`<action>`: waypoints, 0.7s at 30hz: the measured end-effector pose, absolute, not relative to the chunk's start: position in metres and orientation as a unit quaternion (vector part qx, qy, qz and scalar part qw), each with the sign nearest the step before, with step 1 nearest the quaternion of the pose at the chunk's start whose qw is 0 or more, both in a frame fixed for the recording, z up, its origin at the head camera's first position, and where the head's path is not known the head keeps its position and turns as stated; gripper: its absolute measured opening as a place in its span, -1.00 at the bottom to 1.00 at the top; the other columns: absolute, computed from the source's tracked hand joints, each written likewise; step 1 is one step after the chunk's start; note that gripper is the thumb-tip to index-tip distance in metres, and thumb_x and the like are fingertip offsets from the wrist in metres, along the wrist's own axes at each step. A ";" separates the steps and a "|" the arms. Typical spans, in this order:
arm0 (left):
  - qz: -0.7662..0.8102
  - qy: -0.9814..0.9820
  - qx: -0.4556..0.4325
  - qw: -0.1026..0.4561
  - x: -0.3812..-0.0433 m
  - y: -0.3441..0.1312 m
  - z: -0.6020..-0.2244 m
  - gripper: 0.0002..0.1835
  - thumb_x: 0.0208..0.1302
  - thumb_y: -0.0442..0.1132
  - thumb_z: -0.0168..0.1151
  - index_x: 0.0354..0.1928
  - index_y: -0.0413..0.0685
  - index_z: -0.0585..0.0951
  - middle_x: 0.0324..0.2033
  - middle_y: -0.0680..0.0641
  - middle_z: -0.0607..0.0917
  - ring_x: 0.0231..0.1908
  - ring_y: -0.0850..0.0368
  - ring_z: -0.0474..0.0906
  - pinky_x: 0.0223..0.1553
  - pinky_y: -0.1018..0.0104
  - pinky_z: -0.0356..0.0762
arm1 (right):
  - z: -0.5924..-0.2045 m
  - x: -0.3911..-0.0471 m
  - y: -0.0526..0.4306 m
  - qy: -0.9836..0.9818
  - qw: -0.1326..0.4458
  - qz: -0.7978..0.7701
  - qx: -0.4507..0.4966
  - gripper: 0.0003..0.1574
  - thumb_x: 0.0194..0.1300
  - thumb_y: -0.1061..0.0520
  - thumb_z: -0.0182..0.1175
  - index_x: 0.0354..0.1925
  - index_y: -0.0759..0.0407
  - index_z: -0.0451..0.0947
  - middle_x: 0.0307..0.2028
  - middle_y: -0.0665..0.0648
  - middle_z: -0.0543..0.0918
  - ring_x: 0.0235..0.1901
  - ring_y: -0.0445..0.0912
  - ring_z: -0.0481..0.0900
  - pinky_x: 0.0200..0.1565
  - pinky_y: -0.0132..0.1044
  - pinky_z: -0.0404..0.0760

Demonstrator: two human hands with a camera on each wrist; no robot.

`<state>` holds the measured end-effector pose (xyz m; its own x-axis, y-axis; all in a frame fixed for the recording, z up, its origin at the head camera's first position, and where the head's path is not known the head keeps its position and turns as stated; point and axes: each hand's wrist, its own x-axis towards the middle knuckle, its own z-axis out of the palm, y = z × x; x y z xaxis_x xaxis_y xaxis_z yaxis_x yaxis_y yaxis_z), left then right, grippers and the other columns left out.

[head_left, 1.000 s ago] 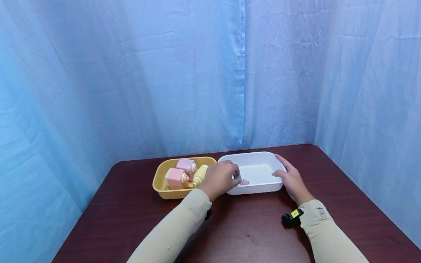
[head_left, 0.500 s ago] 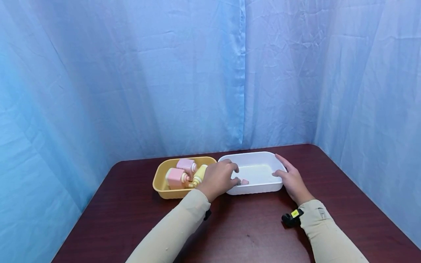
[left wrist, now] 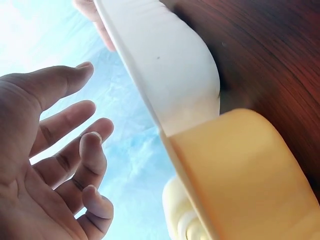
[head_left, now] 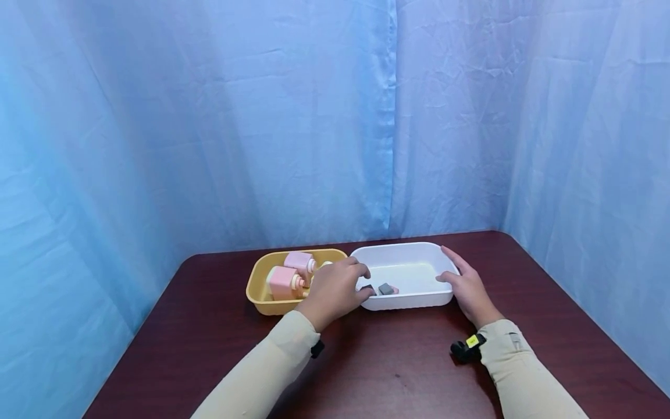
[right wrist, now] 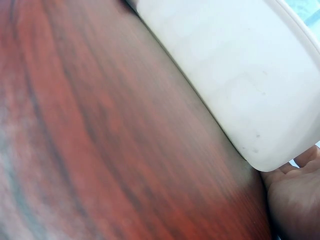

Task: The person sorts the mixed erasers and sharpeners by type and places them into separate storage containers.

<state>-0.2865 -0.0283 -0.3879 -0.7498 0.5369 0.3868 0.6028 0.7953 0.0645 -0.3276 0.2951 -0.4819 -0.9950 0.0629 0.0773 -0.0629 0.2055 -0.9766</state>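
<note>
My left hand hovers over the left end of a white plastic bin, where it meets a yellow bin. In the left wrist view its fingers are loosely bent and hold nothing. Inside the white bin, close to the fingertips, lie a small grey block, a pinkish piece partly behind it, and a dark piece partly covered by the thumb. My right hand grips the white bin's right end, thumb over the rim. From the right wrist, part of that hand shows against the bin's corner.
In the yellow bin lie a pink bottle, a lilac bottle and a pale yellow bottle, mostly hidden by my left hand in the head view. Both bins stand on a dark red wooden table, with blue curtains behind.
A grey block, earlier between my left fingers, now lies in the white bin. That hand has let go and drawn back slightly left. The right hand keeps its hold.
</note>
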 end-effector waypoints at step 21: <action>-0.195 -0.920 -0.230 0.250 -0.244 -0.120 -0.381 -0.78 0.19 -0.01 0.54 -0.17 0.14 0.78 -0.24 0.15 0.74 -0.39 0.28 0.48 -0.26 0.28 0.53 | -0.488 -0.325 0.298 -0.769 0.041 0.638 -0.005 0.03 0.37 0.33 0.10 0.66 -0.13 -0.01 0.67 0.06 -0.08 0.63 0.12 -0.11 0.55 0.23 0.00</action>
<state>-0.2441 -0.1196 -0.3806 -0.7693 0.3262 0.5493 0.5206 0.8185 0.2430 -0.3249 0.2980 -0.4877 -0.9966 0.0598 0.0564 -0.0445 0.1856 -0.9816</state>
